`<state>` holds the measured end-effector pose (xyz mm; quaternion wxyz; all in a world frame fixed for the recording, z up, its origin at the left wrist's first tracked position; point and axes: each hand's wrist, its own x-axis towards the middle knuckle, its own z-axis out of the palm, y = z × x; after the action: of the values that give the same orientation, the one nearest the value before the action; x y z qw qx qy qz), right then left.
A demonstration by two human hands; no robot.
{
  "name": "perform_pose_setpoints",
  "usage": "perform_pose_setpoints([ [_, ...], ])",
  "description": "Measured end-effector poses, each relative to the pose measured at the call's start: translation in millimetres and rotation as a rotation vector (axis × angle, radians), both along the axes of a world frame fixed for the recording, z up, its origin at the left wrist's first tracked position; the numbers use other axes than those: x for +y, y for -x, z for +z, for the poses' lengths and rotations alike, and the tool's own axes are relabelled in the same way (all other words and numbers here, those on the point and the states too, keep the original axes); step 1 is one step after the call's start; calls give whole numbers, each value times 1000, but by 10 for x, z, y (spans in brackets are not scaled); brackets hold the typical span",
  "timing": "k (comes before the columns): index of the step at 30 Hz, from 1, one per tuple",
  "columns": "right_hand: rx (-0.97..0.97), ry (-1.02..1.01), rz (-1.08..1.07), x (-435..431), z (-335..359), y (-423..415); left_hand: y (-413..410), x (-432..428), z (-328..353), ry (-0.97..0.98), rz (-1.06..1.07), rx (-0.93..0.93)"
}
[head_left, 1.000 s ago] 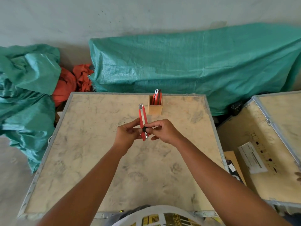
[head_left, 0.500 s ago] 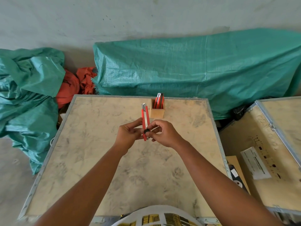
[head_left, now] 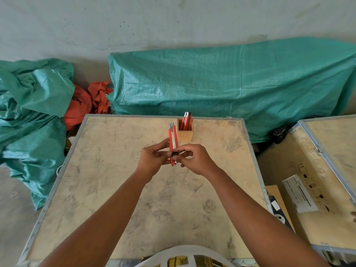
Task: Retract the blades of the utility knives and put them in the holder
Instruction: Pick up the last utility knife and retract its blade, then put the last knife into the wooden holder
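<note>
I hold a red utility knife point(head_left: 172, 139) upright over the middle of the wooden crate top point(head_left: 119, 189). My left hand point(head_left: 154, 158) pinches its lower body from the left. My right hand point(head_left: 194, 158) grips it from the right, thumb on the black slider near the bottom. Only a short metal tip shows at the knife's top end. Just behind and to the right stands a small square wooden holder point(head_left: 185, 132) with other red knives point(head_left: 187, 121) sticking up out of it.
Green tarpaulin point(head_left: 231, 89) covers a long bulk behind the crate, and more lies heaped at the left point(head_left: 32, 112) beside orange cloth point(head_left: 84, 105). A second crate point(head_left: 316, 180) with a paper label stands at the right, past a gap.
Both hands have kept hold of the knife. The slider now sits lower on the handle and less blade shows at the top. My head has tilted, so the scene sits slightly lower in view.
</note>
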<state>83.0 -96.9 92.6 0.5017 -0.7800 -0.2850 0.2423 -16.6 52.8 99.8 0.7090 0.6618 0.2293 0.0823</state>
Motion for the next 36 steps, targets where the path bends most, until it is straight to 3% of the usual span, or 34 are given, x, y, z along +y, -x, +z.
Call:
perform_pose_setpoints([
  [10, 16, -60, -89, 25, -24, -110, -128, 47, -60, -13, -13, 39],
  [21, 15, -77, -130, 276, -54, -1057, -986, 313, -59, -132, -52, 11],
  [27, -208, -82, -237, 460, -284, -1482, -1541, 455, -182, -229, -88, 18],
  [36, -424, 41, -293, 636, -874, -1685, -1864, 636, -656, -409, -106, 257],
])
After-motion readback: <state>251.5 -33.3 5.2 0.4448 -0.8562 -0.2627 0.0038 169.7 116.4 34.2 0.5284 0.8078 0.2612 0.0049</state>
